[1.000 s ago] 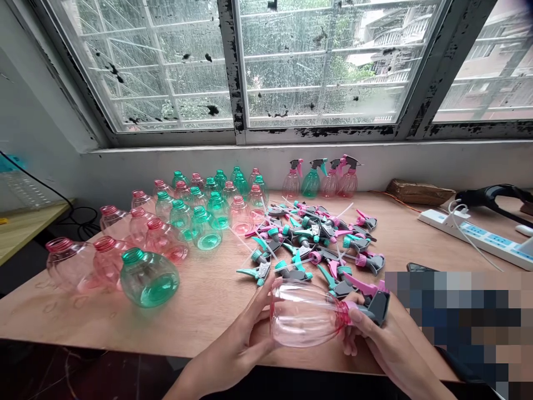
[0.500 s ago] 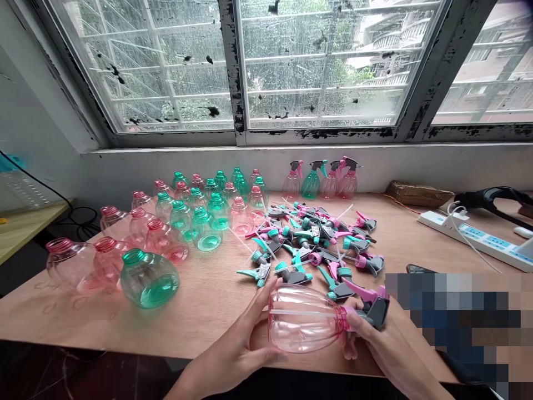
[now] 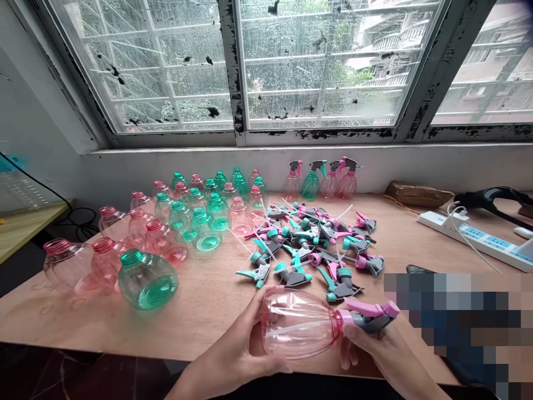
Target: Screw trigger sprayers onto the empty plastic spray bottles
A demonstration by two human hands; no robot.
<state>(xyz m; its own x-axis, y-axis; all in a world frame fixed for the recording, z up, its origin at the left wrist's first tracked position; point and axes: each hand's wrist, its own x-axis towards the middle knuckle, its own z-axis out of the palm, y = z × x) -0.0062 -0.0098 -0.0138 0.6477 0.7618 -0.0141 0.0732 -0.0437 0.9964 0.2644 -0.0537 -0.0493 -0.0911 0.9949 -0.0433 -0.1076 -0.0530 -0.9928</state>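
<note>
A clear pink spray bottle [image 3: 297,325] lies sideways in front of me at the table's near edge. My left hand [image 3: 245,347] wraps round its base. My right hand [image 3: 377,347] grips the pink and grey trigger head [image 3: 370,315] fitted on the bottle's neck. A thin white tube shows inside the bottle. Just beyond lies a heap of loose pink and teal trigger heads [image 3: 312,241].
Several open pink and green bottles [image 3: 195,214] stand and lie on the left of the wooden table [image 3: 208,300]. Finished spray bottles [image 3: 322,178] line the wall under the window. A white power strip [image 3: 478,236] and a blurred patch sit at right.
The trigger head has turned on the bottle's neck, so its lever now points right and lies flatter. The bottle has shifted slightly lower and left in my hands.
</note>
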